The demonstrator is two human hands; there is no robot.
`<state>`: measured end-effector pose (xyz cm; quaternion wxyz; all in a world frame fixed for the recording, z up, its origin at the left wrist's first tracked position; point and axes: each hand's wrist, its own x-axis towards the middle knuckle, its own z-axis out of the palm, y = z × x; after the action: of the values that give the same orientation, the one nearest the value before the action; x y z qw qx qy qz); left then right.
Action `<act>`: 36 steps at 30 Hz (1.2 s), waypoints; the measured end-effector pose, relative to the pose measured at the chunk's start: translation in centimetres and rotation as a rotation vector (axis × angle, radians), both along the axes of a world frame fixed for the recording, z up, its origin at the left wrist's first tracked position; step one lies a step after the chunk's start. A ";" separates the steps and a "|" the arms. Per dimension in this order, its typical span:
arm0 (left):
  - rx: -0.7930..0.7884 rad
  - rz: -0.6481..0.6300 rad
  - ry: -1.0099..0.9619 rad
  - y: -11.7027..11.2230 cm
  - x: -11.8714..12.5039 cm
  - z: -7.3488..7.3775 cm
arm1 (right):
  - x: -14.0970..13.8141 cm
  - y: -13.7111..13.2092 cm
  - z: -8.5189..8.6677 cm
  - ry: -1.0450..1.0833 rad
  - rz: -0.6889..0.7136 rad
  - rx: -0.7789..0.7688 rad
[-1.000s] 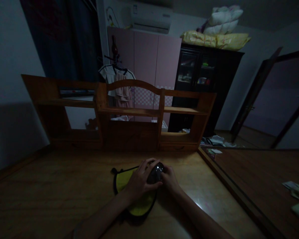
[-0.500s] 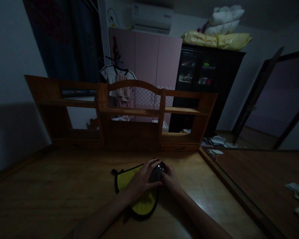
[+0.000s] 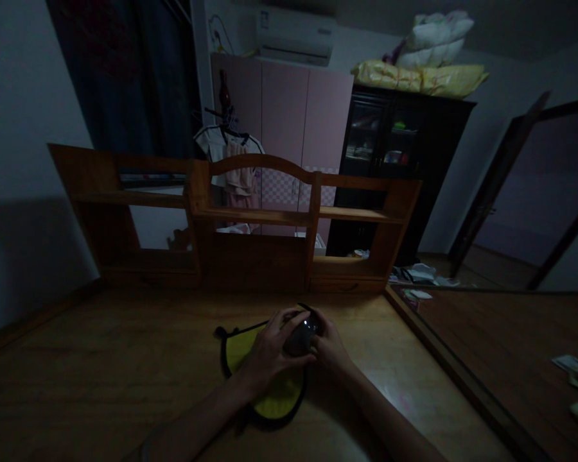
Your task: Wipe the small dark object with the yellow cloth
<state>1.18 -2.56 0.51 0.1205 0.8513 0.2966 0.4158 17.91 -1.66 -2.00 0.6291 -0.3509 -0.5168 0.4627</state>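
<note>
A small dark rounded object (image 3: 302, 336) with a bright glint on top sits between both hands, over a yellow cloth with a black rim (image 3: 274, 394) lying on the wooden desk (image 3: 101, 366). My left hand (image 3: 268, 351) curls around the object from the left, fingers wrapped over it. My right hand (image 3: 331, 346) presses against its right side, fingers closed on it. The room is dim, and I cannot make out what the object is.
A wooden shelf unit (image 3: 231, 218) stands along the desk's far edge. The desk's right edge (image 3: 443, 366) drops to a dark floor with papers (image 3: 421, 274). Behind are a pink wardrobe (image 3: 282, 122), a dark cabinet (image 3: 390, 147) and hanging clothes (image 3: 231, 167).
Both hands stay on the dark object and shift only slightly; the left fingers have curled a little tighter over it. The view has drifted slightly.
</note>
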 end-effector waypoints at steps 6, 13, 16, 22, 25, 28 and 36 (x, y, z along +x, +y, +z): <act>0.101 0.042 -0.045 -0.6 -0.2 0.1 | 0.0 -0.5 0.5 0.069 0.044 -0.163; 0.186 0.069 0.020 -0.7 -0.2 0.1 | 0.4 -0.3 0.5 -0.023 0.106 -0.164; 0.150 0.072 0.005 -0.7 -0.2 0.1 | 0.5 -0.3 0.4 -0.027 0.171 -0.150; 0.080 0.068 0.003 -0.8 -0.2 0.2 | 0.1 -0.9 0.2 0.060 0.264 -0.207; 0.084 0.067 -0.001 -0.8 -0.1 0.1 | 0.2 -1.1 0.2 0.083 0.285 -0.228; 0.086 0.076 0.010 -0.6 -0.1 -0.1 | 0.2 -1.2 0.3 0.095 0.298 -0.243; 0.103 0.060 0.019 -0.2 -0.2 -0.3 | 0.1 -1.2 0.4 0.088 0.268 -0.213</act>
<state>1.00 -2.81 0.22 0.0610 0.8509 0.3013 0.4260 18.01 -2.91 -1.61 0.5430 -0.3228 -0.4789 0.6096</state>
